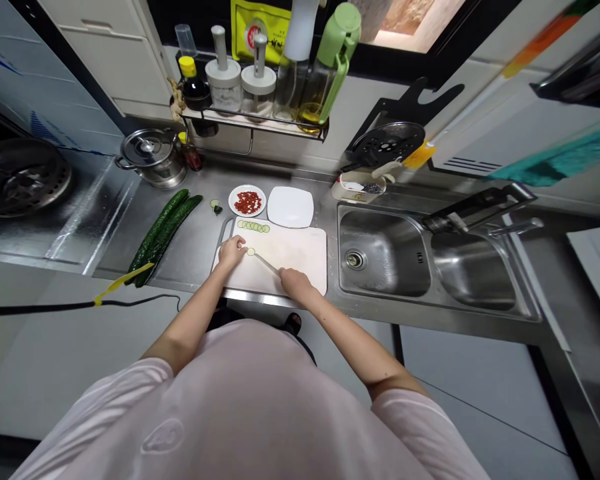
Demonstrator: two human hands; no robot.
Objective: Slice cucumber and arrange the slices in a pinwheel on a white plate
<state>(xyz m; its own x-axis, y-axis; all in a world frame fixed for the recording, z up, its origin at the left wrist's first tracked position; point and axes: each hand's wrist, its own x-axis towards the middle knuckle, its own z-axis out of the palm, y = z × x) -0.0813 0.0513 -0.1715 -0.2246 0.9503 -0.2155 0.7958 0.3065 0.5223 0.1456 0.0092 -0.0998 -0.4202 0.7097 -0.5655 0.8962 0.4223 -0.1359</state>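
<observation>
My right hand (296, 285) is wrapped round the handle of a kitchen knife (267, 263), its blade pointing left across the white cutting board (300, 250). A pale green cucumber slice (251, 252) is at the blade's tip. Just left of that slice is my left hand (232, 252), fingers curled together over the board's left side; what they hold, if anything, is too small to make out. Along the board's upper left edge, several thin cucumber slices (253, 227) overlap in a row.
Behind the board are a plate of chopped red pieces (248, 201) and a white square plate (291, 207). Whole cucumbers (163, 233) lie left, near a lidded steel pot (155, 160). A double sink (385, 260) is right. A yellow-tipped black cord (100, 302) crosses the counter's front left.
</observation>
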